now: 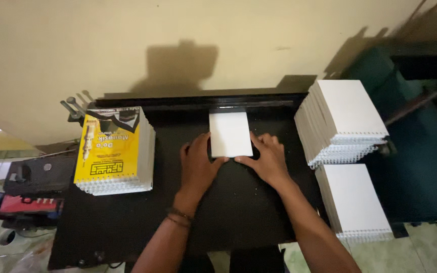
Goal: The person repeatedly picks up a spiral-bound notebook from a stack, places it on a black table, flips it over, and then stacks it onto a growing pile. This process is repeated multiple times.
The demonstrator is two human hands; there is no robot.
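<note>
At the middle of the black table, a white pad of paper is lying flat against the back rail; the left hand is pressing its left edge, fingers spread and unclenched; the right hand is bracing the lower right corner likewise; yellow-covered spiral notebooks are sitting stacked well left; white spiral notebooks are piling up right.

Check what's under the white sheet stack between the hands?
The white stack lies flat on the black table. The left hand and right hand press its near corners. Whatever lies beneath the stack is covered.
</note>
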